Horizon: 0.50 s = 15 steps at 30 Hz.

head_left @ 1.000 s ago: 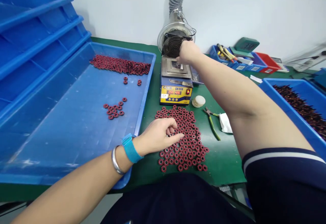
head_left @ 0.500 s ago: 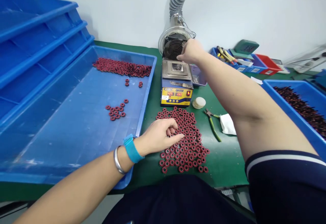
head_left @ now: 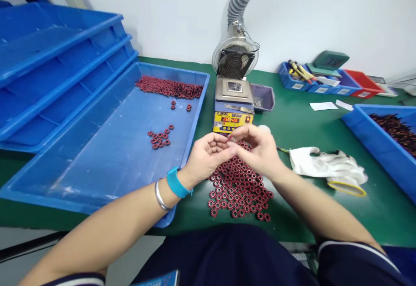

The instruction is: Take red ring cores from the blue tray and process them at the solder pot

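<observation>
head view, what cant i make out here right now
All in the head view:
- Small reddish piece where the left hand and right hand meet: fingers cover most of it, hiding its full shape.
- Round white thing: mostly hidden behind the right hand.
- Right-hand blue bin: cut off by the right edge.
- Bits in the purple tray: too small to identify.

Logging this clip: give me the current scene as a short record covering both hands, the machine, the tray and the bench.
left hand: fingers meet the right hand's
right hand: small reddish part at fingertips, mostly hidden
below hands: pile of red-and-black rings
machine: beyond the hands, display lit
blue tray: left of pile, more rings inside
bench right: white gloves
</observation>
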### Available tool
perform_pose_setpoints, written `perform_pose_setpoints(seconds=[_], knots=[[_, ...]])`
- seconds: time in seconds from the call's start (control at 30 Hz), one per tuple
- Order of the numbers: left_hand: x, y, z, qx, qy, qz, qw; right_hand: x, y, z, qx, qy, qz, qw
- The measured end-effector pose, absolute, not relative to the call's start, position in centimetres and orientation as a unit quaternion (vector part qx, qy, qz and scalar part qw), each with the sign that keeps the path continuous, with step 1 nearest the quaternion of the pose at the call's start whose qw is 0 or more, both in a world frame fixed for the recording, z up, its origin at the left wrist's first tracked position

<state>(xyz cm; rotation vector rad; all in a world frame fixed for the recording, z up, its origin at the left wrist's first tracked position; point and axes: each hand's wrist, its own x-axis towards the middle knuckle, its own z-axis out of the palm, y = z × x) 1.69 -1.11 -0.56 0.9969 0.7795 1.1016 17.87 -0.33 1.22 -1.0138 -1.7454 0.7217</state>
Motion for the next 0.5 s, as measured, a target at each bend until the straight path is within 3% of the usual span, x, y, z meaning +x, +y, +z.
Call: perform_pose_setpoints(seconds=[0.1, 0.17, 0.33, 0.5], knots=[[2.1, -1.7, -0.6, 0.449, 0.347, 0.476, 0.672, 17.4, -3.0, 0.0, -0.379, -0.769, 0.109, 0.503], [2.3, -2.0, -0.4, 0.469, 0.356, 0.454, 0.669, 17.5, -3.9, -0.2, -0.357, -0.787, 0.054, 0.5], [0.3, -1.8, 2.1, 0.586, 0.434, 0.375, 0.572, 21.0, -6.2, -0.4, -0.401, -0.79, 0.041, 0.463], [-10.3, -0.6, 2.8, 0.697, 0.598, 0.241, 0.314, 28.3, -10.2, -2.7, -0.546, -0.732, 0.111, 0.391]])
